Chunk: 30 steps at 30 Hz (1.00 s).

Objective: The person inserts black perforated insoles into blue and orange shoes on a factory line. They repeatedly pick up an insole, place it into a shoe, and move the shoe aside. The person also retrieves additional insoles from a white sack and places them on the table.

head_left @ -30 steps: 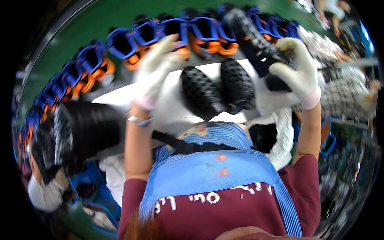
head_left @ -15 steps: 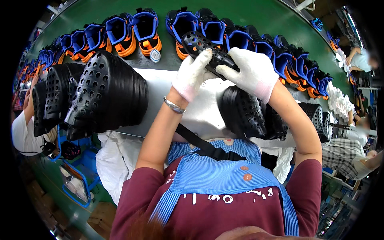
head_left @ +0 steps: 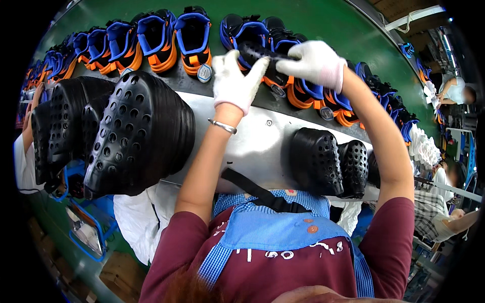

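Note:
A black plastic shoe insert [head_left: 256, 52], full of round holes in the earlier view and blurred now, lies over the opening of a black shoe with blue lining and orange sole [head_left: 230, 31]. My right hand [head_left: 317, 64], in a white glove, grips its near right end between thumb and fingers. Beside the insert, my left hand [head_left: 234, 83], gloved as well, has its thumb and fingers spread apart. The left thumb tip comes close to the insert; whether it touches, I cannot tell. How deep the insert's toe sits in the shoe is hidden.
A large nested stack of black perforated inserts [head_left: 139, 129] stands on the left of the metal shelf [head_left: 252, 146], smaller stacks [head_left: 316, 159] on the right. Rows of matching shoes [head_left: 156, 38] line the green table [head_left: 308, 20]. Other people work at both sides.
The insert has moved from above the shelf edge onto the shoe's opening, carried by my right hand. My left hand has let go of it and spread its fingers.

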Motion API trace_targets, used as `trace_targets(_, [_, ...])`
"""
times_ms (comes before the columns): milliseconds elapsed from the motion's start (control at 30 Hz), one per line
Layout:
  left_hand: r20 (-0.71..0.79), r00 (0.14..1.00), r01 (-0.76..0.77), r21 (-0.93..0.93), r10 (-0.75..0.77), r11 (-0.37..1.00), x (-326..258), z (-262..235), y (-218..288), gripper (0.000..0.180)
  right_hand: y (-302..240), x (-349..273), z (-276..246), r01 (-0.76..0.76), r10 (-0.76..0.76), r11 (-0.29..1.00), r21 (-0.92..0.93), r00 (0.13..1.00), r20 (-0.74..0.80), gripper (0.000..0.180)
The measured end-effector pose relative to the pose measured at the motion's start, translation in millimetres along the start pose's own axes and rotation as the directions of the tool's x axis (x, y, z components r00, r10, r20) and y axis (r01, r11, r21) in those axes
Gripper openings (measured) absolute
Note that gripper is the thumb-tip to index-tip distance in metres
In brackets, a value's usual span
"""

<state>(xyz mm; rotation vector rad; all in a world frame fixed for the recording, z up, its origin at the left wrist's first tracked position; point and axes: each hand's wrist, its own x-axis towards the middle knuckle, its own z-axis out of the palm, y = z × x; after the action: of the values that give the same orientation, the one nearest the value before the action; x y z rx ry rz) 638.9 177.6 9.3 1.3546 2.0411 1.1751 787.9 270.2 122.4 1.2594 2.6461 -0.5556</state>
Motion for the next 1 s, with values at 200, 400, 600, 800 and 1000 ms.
trace_targets(200, [-0.062,0.939,-0.339,-0.012,0.337,0.941,-1.0,5.2,-19.2,0.039,-17.1,63.1,-11.4,0.01,-0.004,0.995,-0.101,0.998,0.056,0.049])
trace_targets(400, [0.533,0.844,-0.166,0.378,-0.068,0.911,36.6,-4.1,0.0,0.036,-37.7,97.6,49.8,-0.001,0.0,0.95,-0.313,1.0,-0.002,0.042])
trace_targets(600, [0.564,0.805,-0.111,0.446,-0.182,0.888,53.0,8.6,-6.0,0.041,-32.5,117.7,71.0,0.058,-0.089,0.922,-0.384,0.994,-0.063,0.022])
trace_targets(800, [0.568,0.8,-0.127,0.475,-0.193,0.871,62.7,14.3,-4.8,0.039,-27.1,134.0,75.7,0.059,-0.119,0.938,-0.342,0.98,-0.158,0.021])
trace_targets(1000, [0.559,0.799,-0.113,0.504,-0.223,0.856,65.1,16.2,-6.2,0.042,-33.2,130.4,71.7,0.003,-0.053,0.957,-0.289,0.985,-0.165,0.025])
